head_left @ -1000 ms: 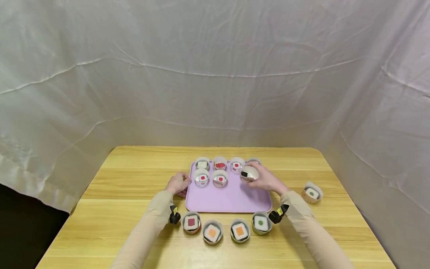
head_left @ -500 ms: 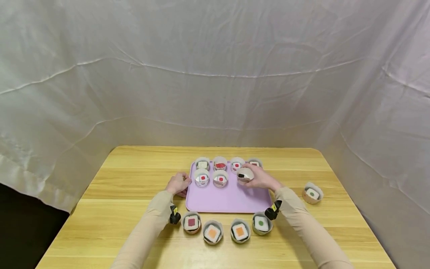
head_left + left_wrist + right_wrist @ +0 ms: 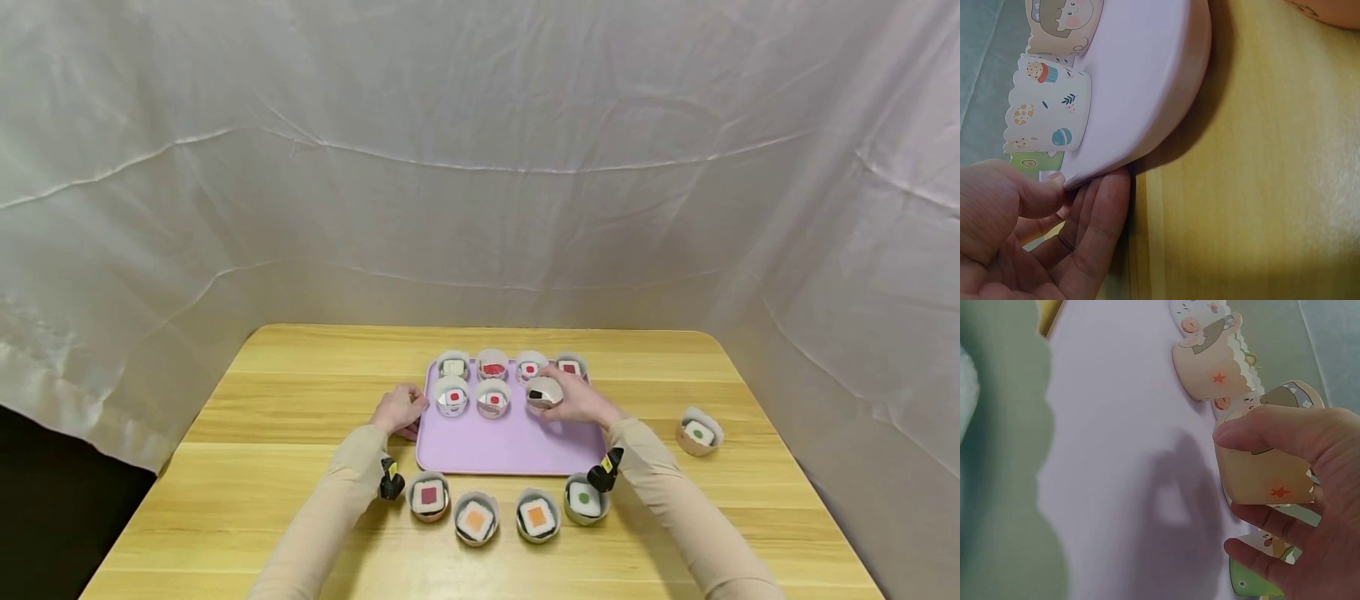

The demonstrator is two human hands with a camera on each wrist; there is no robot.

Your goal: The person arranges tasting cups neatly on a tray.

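Carefully, in my judgement, is how this paper cup (image 3: 1263,475) should be set down. From my remote seat I see the right hand (image 3: 583,400) with its fingers curled round the cup's printed wall; a dark patch shows inside. The cup is at the right part of the purple tray (image 3: 487,446), in line with the second row from the far side, and I cannot tell whether its base touches the tray or sits just above. I would keep the squeeze light, since the thin wall probably dents easily, and level the base before letting go.

On the left, the left hand (image 3: 399,410) pinches the tray's edge, thumb above and fingers beneath. I count that a good brace: it should stop the tray from sliding if something brushes it. Holding the edge flat matters, because a tilt could shift the cups.

A narrow gap separates the held cup from its left neighbour (image 3: 492,408), so I would copy the spacing between that one and the leftmost cup (image 3: 451,408). The cup behind (image 3: 532,359) is close on the far side, and its rim looks easiest to knock. I would part the fingers gently, then withdraw toward the near right.
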